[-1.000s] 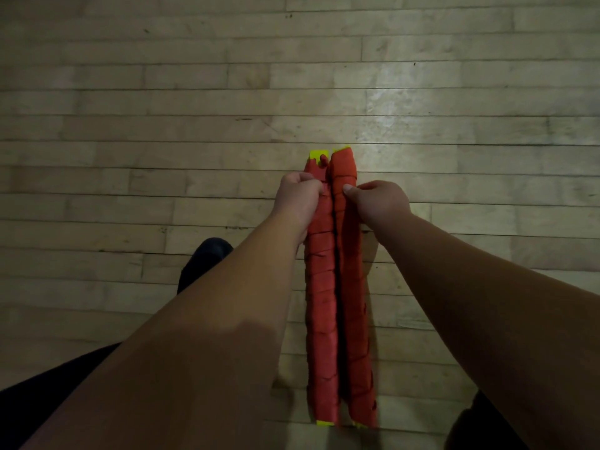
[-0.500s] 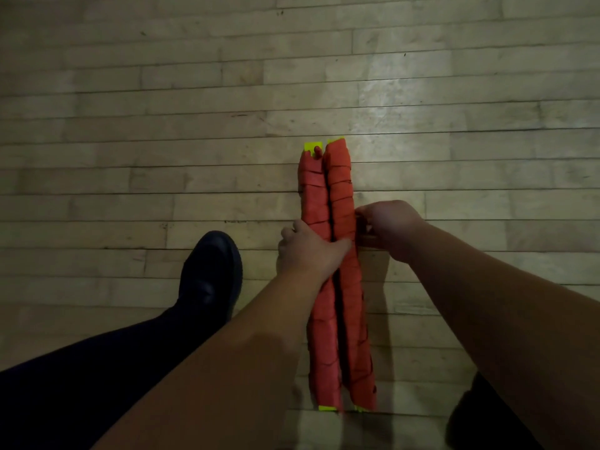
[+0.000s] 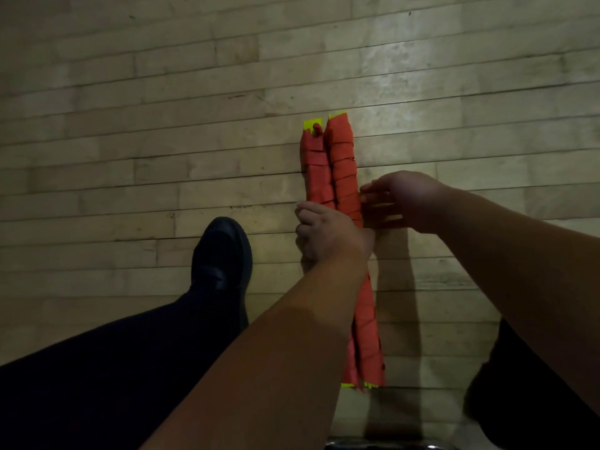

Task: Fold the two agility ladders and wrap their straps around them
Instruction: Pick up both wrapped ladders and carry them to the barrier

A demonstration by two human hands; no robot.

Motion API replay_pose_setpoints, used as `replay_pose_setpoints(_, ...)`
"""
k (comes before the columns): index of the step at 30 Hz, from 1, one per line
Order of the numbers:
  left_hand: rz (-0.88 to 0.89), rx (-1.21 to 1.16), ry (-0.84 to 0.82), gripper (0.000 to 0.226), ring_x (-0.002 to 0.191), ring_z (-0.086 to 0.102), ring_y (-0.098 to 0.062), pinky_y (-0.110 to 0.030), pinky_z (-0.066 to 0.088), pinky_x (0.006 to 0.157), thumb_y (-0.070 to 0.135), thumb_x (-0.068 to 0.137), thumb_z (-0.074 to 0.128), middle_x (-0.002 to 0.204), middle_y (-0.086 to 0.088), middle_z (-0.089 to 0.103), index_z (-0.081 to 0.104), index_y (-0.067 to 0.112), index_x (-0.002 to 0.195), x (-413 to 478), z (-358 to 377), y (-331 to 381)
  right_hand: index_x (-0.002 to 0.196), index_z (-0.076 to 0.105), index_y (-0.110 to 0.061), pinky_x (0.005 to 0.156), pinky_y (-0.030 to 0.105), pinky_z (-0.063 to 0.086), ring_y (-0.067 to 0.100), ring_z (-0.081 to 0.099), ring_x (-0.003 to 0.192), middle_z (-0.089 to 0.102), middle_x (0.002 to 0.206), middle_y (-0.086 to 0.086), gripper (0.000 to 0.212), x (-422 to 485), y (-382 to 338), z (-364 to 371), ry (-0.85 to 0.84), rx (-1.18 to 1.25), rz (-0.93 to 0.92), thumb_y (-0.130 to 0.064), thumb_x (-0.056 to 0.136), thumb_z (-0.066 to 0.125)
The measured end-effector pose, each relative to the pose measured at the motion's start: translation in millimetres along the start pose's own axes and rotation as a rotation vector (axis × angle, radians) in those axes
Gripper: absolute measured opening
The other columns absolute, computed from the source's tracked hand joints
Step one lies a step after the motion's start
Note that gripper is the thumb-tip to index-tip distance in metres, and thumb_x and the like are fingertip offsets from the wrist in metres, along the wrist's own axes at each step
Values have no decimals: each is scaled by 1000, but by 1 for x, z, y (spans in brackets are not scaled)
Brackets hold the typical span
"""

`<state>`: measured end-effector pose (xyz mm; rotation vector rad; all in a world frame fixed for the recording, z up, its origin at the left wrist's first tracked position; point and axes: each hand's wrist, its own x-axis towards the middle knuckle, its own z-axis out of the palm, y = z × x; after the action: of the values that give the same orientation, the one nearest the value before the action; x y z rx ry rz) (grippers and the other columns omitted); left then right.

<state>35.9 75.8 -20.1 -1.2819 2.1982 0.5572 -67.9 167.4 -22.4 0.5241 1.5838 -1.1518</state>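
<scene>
Two folded agility ladders lie side by side on the wooden floor, both wound in red strap with yellow-green rung ends showing at the far and near ends. The left ladder bundle and the right ladder bundle touch along their length. My left hand lies across the middle of both bundles, fingers curled over the left edge and thumb on the right edge. My right hand is at the right side of the right bundle, its fingers fairly straight and their tips touching the strap.
My left leg in dark trousers ends in a black shoe on the floor just left of the bundles. A dark trouser leg fills the lower right corner. Pale wooden floorboards stretch all around.
Both hands have come back along the bundles from near the far end to the middle. My left shoe has come fully into view beside the bundles.
</scene>
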Motion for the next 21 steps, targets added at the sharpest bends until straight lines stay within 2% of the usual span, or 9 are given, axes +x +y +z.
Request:
replay_pose_setpoints(2,-9,-23,6,140,139,47,-37,-49,51,103,49,77,89,156,-19,33,-1,-9,166,1,0,-1,127,75,-13,102,47,58,30,75,104,80,110,8,30,0,2,1,-11,4,-15,-25,103,63)
replay_pose_setpoints(6,8,-97,23,125,139,49,-39,-47,48,110,50,70,91,154,-19,38,20,-2,158,6,2,-9,126,74,-12,86,40,61,30,76,97,79,98,3,30,-4,3,5,-27,46,-53,-29,104,64)
replay_pose_setpoints(8,30,-102,22,119,138,51,-40,-47,47,110,52,68,92,152,-19,41,26,1,153,6,0,-13,126,72,-11,87,41,60,29,75,92,76,91,3,32,-5,3,5,-47,77,-75,-34,104,66)
replay_pose_setpoints(13,120,-154,52,112,137,52,-42,-48,49,111,54,68,91,148,-20,44,31,2,146,4,-16,-11,106,72,-22,88,42,54,23,72,90,71,86,-2,25,-15,-5,7,-146,76,-131,-46,103,68)
replay_pose_setpoints(15,155,-186,47,112,139,49,-41,-49,48,112,52,69,92,151,-18,41,29,3,148,2,-33,-3,115,72,-19,90,42,54,25,73,96,76,92,1,35,-26,-16,3,-112,55,-136,-50,104,64)
replay_pose_setpoints(18,185,-236,41,117,143,46,-39,-51,48,113,51,67,92,154,-16,39,27,4,153,-3,-66,14,133,70,-9,102,49,58,29,75,102,79,115,16,57,-51,-33,-5,-61,-27,-148,-58,107,55)
replay_pose_setpoints(21,224,-315,46,125,147,45,-38,-50,47,117,55,65,91,157,-18,40,27,1,157,-13,-106,35,132,68,-7,103,52,58,34,79,105,79,118,17,64,-86,-50,-15,-21,-13,-180,-62,111,43)
